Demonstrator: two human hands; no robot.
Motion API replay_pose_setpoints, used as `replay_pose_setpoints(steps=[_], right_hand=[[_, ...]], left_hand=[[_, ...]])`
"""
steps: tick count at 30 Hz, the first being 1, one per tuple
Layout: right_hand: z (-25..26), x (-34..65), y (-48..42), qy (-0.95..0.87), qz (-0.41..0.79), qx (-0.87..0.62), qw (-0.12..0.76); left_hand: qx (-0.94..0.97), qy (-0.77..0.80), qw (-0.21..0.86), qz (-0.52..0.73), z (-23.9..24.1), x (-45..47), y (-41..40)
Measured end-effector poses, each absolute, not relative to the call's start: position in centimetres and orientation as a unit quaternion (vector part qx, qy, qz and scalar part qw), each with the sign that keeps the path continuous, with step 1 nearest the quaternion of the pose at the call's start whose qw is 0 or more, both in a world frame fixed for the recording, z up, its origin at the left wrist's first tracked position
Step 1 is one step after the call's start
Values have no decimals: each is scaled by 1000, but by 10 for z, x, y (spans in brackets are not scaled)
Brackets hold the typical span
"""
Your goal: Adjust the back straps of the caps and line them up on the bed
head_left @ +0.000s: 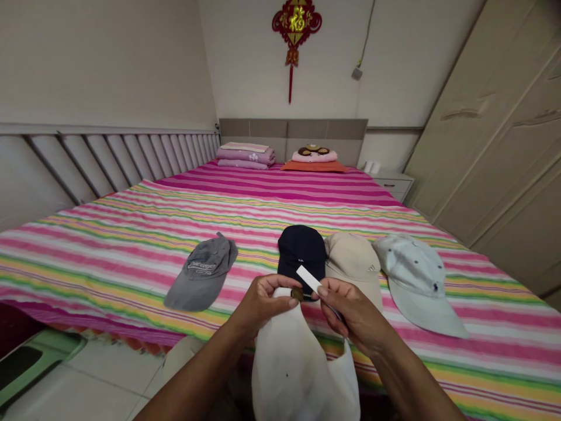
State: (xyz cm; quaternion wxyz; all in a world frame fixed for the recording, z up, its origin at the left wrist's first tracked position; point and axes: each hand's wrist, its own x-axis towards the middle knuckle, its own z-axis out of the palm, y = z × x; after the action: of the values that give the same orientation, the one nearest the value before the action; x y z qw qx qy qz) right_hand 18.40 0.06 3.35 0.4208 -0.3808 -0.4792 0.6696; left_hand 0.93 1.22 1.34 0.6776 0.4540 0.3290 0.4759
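Note:
A white cap (302,368) hangs below my hands at the bottom centre, its back opening towards me. My left hand (269,301) is closed on the cap's edge, pinching it beside a small brass-coloured buckle (297,293). Between the thumb and fingers of my right hand (348,310) is the cap's white strap (309,278), its free end pointing up and left, apart from the buckle. Just beyond my hands lies a navy cap (301,248) on the bed, partly hidden by the strap and fingers.
On the striped bedspread (131,234) lie a grey cap (204,272) at left, and a beige cap (353,260) and a pale blue-green cap (418,280) at right. Folded bedding (245,156) is by the headboard (263,128). A green stool (48,351) stands at lower left.

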Motion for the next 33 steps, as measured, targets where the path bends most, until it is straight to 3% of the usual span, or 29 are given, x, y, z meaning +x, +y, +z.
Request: replay_pose_setpoints(steps=[10, 33], right_hand=[[36, 183, 4, -420, 718, -360, 421], [30, 175, 6, -383, 746, -374, 396]], left_hand=[[290, 269, 737, 549, -2, 11, 15], [321, 260, 722, 555, -6, 10, 16]])
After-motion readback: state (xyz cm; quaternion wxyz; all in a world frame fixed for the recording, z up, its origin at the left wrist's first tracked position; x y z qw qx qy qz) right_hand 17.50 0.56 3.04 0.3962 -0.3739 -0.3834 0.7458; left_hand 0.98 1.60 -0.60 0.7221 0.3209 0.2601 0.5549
